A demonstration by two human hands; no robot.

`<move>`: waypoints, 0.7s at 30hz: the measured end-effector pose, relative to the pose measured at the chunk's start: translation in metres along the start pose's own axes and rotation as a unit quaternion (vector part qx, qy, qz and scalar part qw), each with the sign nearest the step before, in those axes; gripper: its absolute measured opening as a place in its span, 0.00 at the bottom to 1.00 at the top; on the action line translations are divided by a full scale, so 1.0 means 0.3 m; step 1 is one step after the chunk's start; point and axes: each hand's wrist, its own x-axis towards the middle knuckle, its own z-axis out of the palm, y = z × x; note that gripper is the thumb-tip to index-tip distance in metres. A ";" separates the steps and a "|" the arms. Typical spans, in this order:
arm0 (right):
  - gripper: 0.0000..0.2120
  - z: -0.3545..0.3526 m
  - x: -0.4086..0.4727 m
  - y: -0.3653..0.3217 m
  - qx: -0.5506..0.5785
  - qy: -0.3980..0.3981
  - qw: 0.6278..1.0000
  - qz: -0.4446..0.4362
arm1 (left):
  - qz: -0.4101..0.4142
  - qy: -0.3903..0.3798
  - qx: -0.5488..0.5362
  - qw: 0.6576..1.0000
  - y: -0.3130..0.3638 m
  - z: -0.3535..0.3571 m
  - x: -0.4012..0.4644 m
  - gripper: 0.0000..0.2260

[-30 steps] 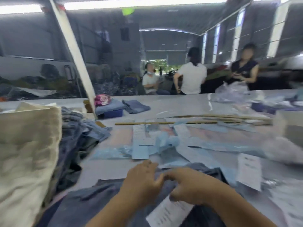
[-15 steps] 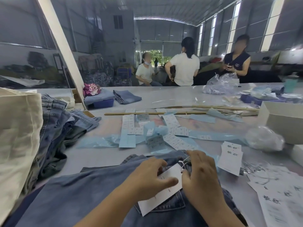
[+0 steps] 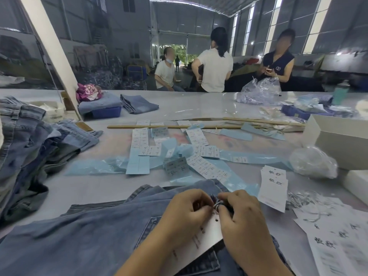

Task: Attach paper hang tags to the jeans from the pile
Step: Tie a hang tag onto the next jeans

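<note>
A pair of blue jeans (image 3: pixel 95 232) lies flat on the table right in front of me, back pocket up. On it rests a white paper hang tag (image 3: pixel 207 234) with a small punched hole near its top. My left hand (image 3: pixel 185 214) and my right hand (image 3: pixel 243 218) meet just above the tag at the waistband, fingers curled, pinching the tag's white string (image 3: pixel 216 204) between them. The pile of jeans (image 3: pixel 29 148) sits at the left. A stack of more white hang tags (image 3: pixel 273 186) lies to the right of my hands.
Blue and white sticker strips (image 3: pixel 139 152) litter the table's middle, behind a long wooden stick (image 3: pixel 175 126). White boxes (image 3: pixel 338 142) and a clear plastic bag (image 3: pixel 314 162) stand at the right, loose tags (image 3: pixel 338 236) at the near right. Three people are beyond the table's far edge.
The camera tilted down and closer. My hands moved from holding the tag flat on the jeans to pinching its string together at the waistband.
</note>
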 end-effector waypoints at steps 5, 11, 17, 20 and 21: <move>0.05 0.010 -0.009 -0.014 -0.037 -0.002 0.999 -0.030 | 0.025 0.043 -0.113 0.992 -0.030 -0.011 -0.019 0.07; 0.07 0.012 -0.012 -0.008 -0.019 0.050 0.997 -0.049 | 0.028 0.024 -0.121 0.992 -0.027 -0.014 -0.027 0.04; 0.04 0.014 -0.017 0.000 0.032 0.078 0.995 -0.053 | 0.080 -0.021 -0.031 0.996 -0.018 -0.003 -0.027 0.05; 0.04 0.015 -0.019 0.001 0.038 0.067 0.996 -0.052 | 0.060 -0.010 -0.069 0.996 -0.013 -0.009 -0.031 0.06; 0.04 0.016 -0.020 0.003 0.036 0.064 0.996 -0.053 | 0.051 -0.002 -0.087 0.995 -0.012 -0.009 -0.033 0.05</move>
